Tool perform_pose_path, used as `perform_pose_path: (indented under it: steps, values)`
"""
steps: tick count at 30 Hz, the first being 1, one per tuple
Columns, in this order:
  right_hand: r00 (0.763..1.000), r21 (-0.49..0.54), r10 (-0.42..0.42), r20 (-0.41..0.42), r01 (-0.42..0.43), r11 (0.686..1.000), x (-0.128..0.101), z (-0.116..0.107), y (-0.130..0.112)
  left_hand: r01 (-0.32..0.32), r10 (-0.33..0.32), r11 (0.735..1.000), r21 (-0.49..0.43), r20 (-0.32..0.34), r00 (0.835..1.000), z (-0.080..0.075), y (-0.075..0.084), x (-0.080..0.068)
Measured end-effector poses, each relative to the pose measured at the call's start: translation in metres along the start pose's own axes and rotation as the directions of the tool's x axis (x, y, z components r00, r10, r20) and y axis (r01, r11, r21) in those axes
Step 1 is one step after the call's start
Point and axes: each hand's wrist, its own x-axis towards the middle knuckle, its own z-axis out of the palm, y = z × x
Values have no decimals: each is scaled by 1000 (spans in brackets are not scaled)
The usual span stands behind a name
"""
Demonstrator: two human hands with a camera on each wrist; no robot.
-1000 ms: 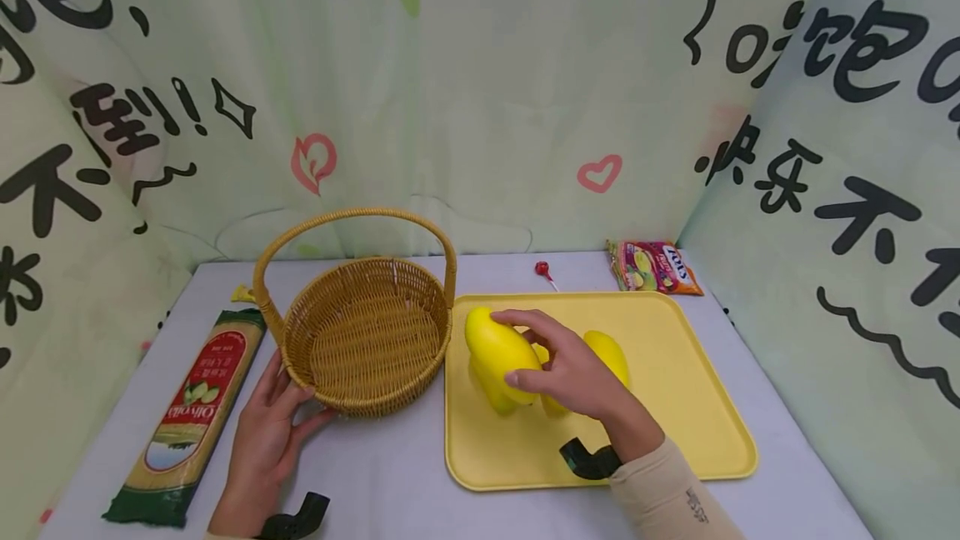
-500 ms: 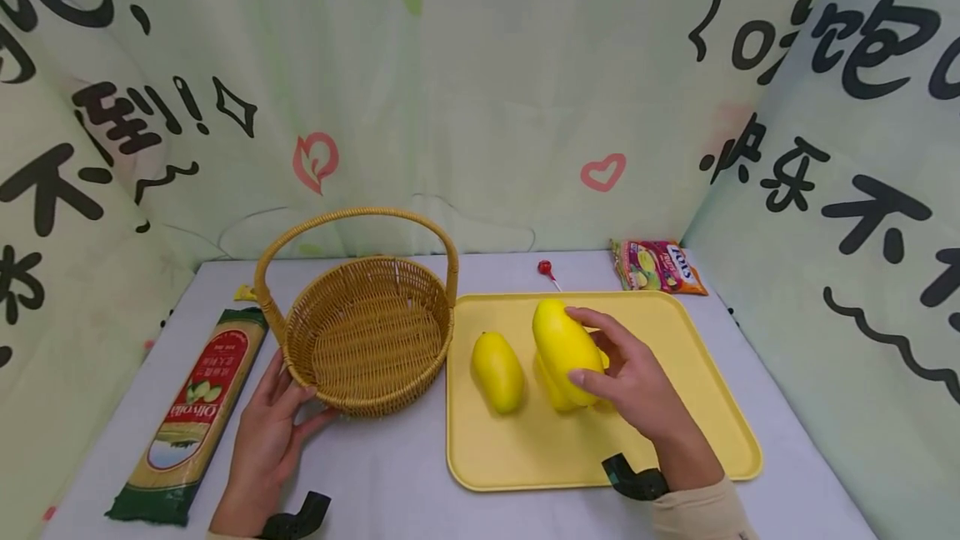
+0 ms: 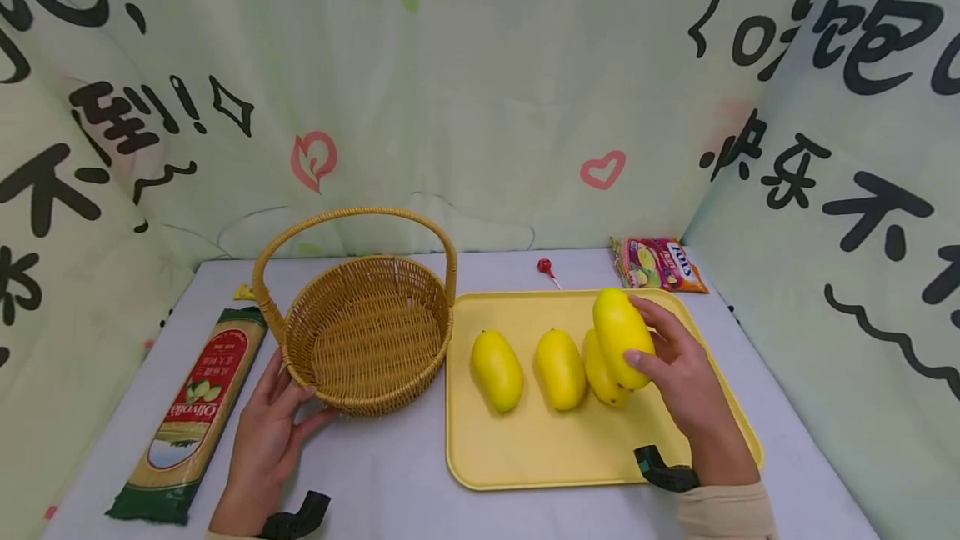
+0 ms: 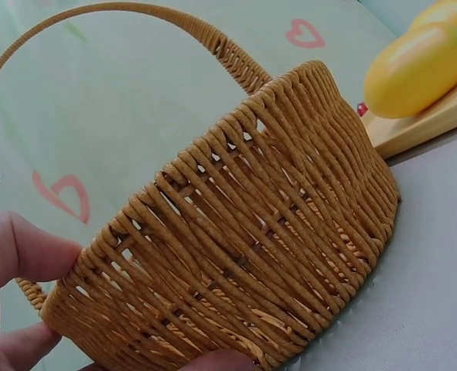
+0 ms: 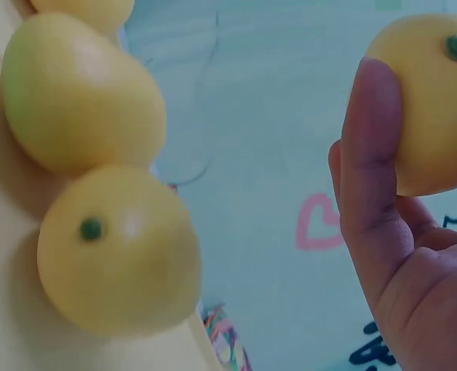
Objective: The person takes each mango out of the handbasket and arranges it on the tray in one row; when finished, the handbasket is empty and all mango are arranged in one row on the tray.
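The head view takes in the whole table [image 3: 405, 473]: a wicker basket [image 3: 367, 332] on the left, a yellow tray [image 3: 555, 448] on the right, and three mangoes lying on the tray in a row. The right hand [image 3: 678, 373] holds a fourth, the held mango [image 3: 621, 336], lifted above the tray's right part, just over the rightmost mango [image 3: 598, 373]. Thumb and fingers curl round its right side, so the grip is closed on the fruit, which juts out to the left of the palm.

The right wrist view shows what the head view cannot: the stem-end dot on the held mango [image 5: 433, 100], with the thumb [image 5: 371, 147] pressed along its side, and two tray mangoes close beneath.

The left hand [image 3: 266, 432] lies on the table at the basket's near-left wall, fingers straight and spread against the weave, the grip open. The left wrist view shows fingertips [image 4: 19, 247] touching the basket [image 4: 243, 232] wall close up, and the leftmost mango [image 4: 417, 68] beyond it.

A pasta packet [image 3: 191, 415] lies left of the basket; a lollipop [image 3: 545, 269] and a candy bag [image 3: 656, 265] sit behind the tray.
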Motion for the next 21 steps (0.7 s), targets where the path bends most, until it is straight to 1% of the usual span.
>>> perform_pose_path:
  steps: [5,10,15,21]
  values:
    - [998,-36,53,-43,-55,998,2,-11,11,6,-6,1000,4,-4,1000,0,0,-1]
    - [990,-111,86,-110,-98,989,3,-18,15,13,-13,1000,6,-5,1000,0,0,-1]
    - [978,-208,112,-175,-148,967,5,-23,20,7,-7,1000,11,-9,1000,1,1,-1]
    - [969,-296,145,-198,-200,934,7,-26,28,-2,2,1000,7,-6,1000,1,0,-1]
